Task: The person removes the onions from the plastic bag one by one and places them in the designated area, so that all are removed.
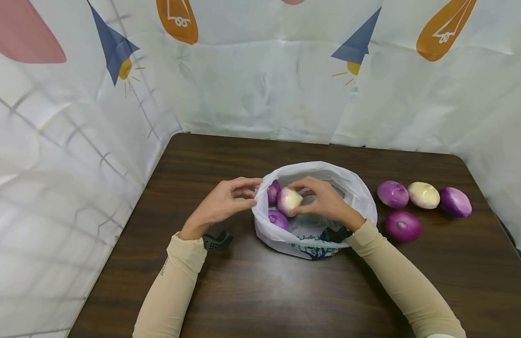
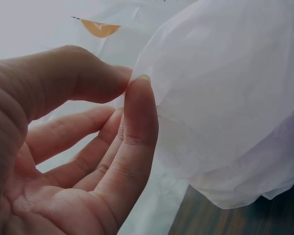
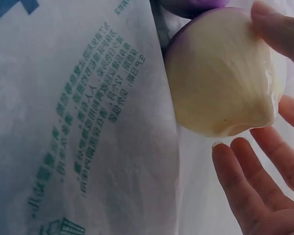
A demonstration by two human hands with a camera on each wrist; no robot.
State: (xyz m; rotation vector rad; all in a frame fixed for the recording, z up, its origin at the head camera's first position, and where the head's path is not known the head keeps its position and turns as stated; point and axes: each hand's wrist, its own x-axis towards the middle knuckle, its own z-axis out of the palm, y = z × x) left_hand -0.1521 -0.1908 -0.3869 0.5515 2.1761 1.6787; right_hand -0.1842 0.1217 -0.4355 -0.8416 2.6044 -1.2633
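A white plastic bag [image 1: 313, 251] with green print stands open-mouthed on the table. My left hand [image 1: 226, 199] pinches its left rim between thumb and index finger, as the left wrist view also shows at the bag's thin film [image 2: 220, 88]. Inside the bag, my right hand [image 1: 321, 199] grips a pale onion [image 1: 289, 201] with a purple tinge, thumb on one side and fingertips on the other. Two purple onions lie against it in the bag, an upper onion [image 1: 273, 191] and a lower onion [image 1: 279, 219]. The right wrist view shows the pale onion [image 3: 220, 73] beside printed film.
Right of the bag, a purple onion [image 1: 393, 194], a pale onion [image 1: 424, 195], another purple onion [image 1: 455, 202] and a darker one [image 1: 403, 226] lie on the dark wooden table [image 1: 252, 295]. A patterned white curtain [image 1: 260, 94] hangs behind and to the left.
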